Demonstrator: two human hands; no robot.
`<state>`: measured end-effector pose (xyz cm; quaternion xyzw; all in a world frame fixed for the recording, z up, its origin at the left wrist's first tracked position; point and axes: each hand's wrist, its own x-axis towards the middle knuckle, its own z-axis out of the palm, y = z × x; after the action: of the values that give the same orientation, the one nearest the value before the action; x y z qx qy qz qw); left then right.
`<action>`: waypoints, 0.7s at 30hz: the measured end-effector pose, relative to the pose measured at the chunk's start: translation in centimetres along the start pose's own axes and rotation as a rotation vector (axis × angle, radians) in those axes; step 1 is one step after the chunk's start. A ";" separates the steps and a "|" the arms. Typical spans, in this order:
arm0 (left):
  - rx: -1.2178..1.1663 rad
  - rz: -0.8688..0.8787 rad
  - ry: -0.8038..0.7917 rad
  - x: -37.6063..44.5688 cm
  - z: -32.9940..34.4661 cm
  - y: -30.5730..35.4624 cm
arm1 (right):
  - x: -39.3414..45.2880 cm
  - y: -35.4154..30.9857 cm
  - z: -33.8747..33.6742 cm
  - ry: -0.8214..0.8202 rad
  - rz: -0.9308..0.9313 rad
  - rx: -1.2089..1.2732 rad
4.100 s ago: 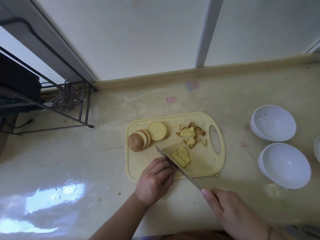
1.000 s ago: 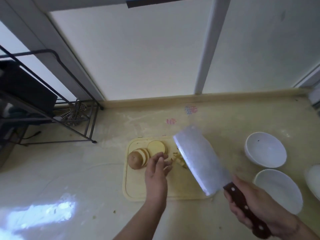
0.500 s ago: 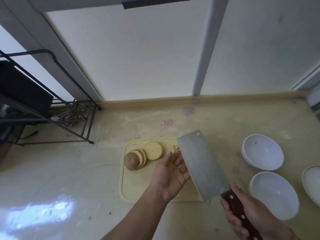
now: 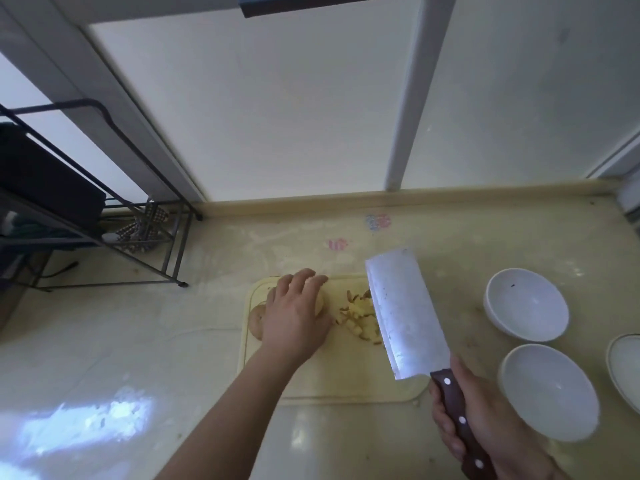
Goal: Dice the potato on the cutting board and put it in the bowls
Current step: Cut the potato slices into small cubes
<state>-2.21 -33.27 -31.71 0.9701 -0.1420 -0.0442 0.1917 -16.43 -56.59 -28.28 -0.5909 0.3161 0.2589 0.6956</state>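
The person's left hand (image 4: 294, 313) lies palm-down with fingers loosely spread over the sliced potato (image 4: 257, 322) at the far-left of the cutting board (image 4: 346, 386), whether it grips a slice cannot be told; a pile of diced pieces (image 4: 356, 315) sits beside it. The right hand (image 4: 485, 431) has its fingers wrapped tight around the cleaver (image 4: 398, 313) handle, blade raised over the board, with empty bowls (image 4: 526, 304) to the right. The potato is likely firm and stiff but wet-slick on cut faces, so slices are best laid flat and pinned from above with fingertips curled back.
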 end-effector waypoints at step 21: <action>-0.018 0.125 -0.321 3.3 -2.7 -3.3 | -0.2 0.8 0.6 -0.014 -0.061 0.018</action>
<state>2.14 -30.37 -30.60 0.9381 -0.2307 -0.1878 0.1775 -17.08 -55.84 -28.57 -0.5922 0.2951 0.2389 0.7107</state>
